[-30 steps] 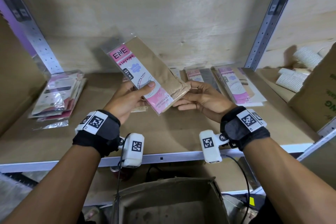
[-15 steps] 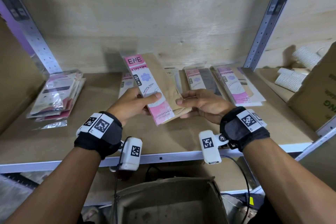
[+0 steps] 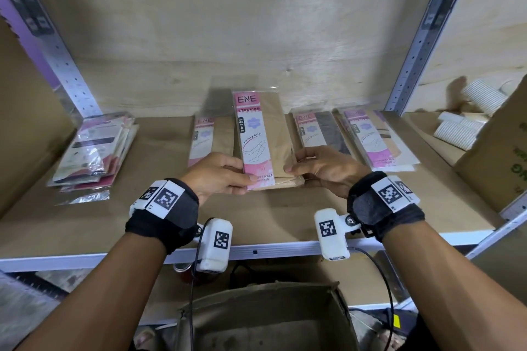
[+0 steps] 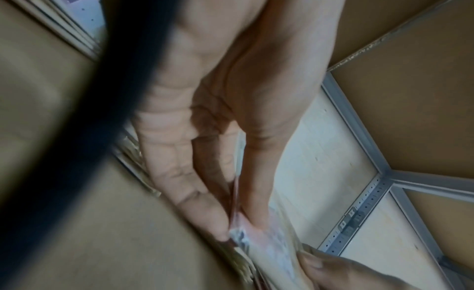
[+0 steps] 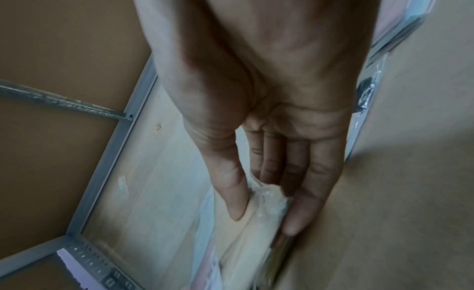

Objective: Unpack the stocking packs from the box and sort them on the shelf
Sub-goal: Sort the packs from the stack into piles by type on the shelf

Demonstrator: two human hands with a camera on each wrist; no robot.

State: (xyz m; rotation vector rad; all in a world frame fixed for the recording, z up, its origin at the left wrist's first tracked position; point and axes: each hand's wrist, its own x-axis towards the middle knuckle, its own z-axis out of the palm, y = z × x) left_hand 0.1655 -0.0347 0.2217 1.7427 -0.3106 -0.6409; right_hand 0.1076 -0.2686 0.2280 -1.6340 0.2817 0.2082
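Observation:
A beige stocking pack [image 3: 263, 139] with a pink and white label is held upright-lengthwise over the shelf [image 3: 142, 208], between both hands. My left hand [image 3: 219, 177] pinches its near left corner, thumb on top; in the left wrist view the fingers [image 4: 205, 209] squeeze the pack's edge [image 4: 256, 239]. My right hand [image 3: 319, 168] pinches the near right corner, and the right wrist view shows thumb and fingers [image 5: 295, 213] around the pack's end [image 5: 266, 201]. Another beige pack [image 3: 204, 137] lies just left, a dark pack [image 3: 319, 131] and a pink-labelled stack [image 3: 376, 139] lie to the right.
A loose pile of mixed packs [image 3: 94, 151] lies at the shelf's left end. The open cardboard box [image 3: 265, 319] stands below the shelf edge. A large carton [image 3: 496, 157] and white ribbed cups [image 3: 462, 128] fill the right bay beyond the metal upright [image 3: 419, 43].
The pack has swung from tilted left to straight and moved down toward the shelf, between the beige pack and the dark pack. Both hands moved forward with it.

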